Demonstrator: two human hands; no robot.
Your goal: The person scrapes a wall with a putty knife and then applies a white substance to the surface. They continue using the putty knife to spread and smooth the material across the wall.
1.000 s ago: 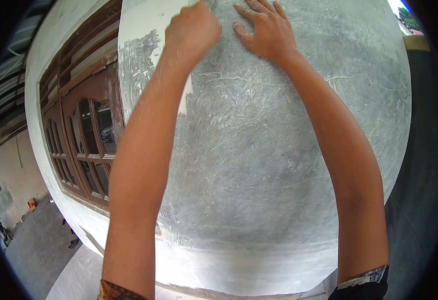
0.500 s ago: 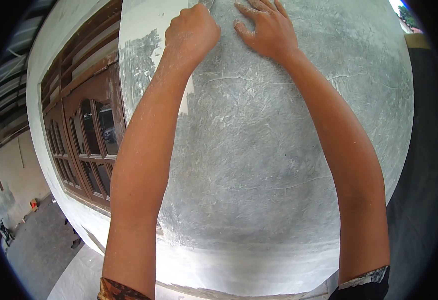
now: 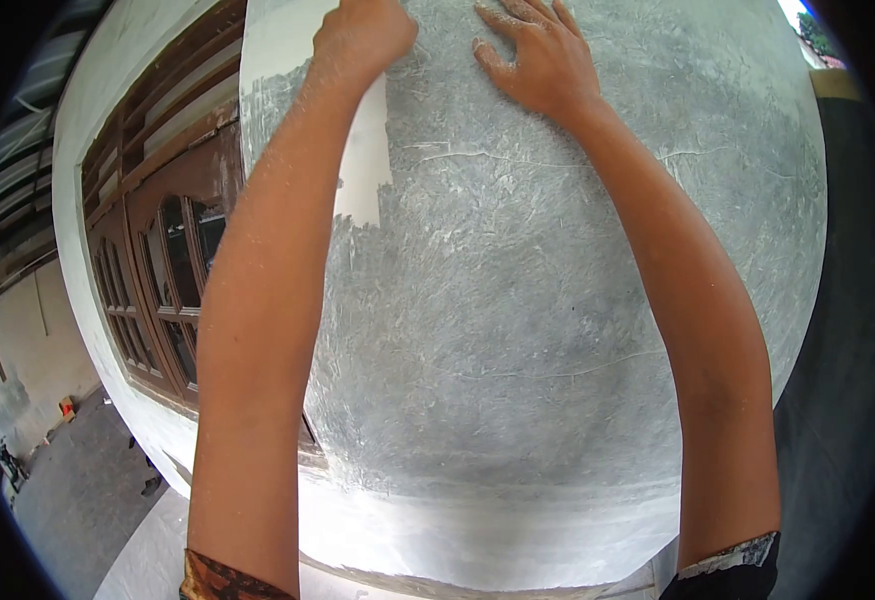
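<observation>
Raised to the top of the view, my left hand (image 3: 366,38) is closed in a fist against the wall. Whatever it grips, if anything, is hidden. Around it lies a smooth pale patch (image 3: 366,150) with ragged edges on the rough grey wall (image 3: 498,270). To the right, my right hand (image 3: 545,55) rests with spread fingers on the grey surface, holding nothing. White dust coats its fingertips.
Brown wooden window shutters (image 3: 158,270) with glass panes stand left of the wall patch. A grey floor (image 3: 88,500) runs below on the left. Dark sheeting (image 3: 848,300) borders the right side. Thin cracks cross the wall.
My left hand has shifted left and slightly up, uncovering more of the pale patch beneath the wrist. My right hand stays almost in place on the wall.
</observation>
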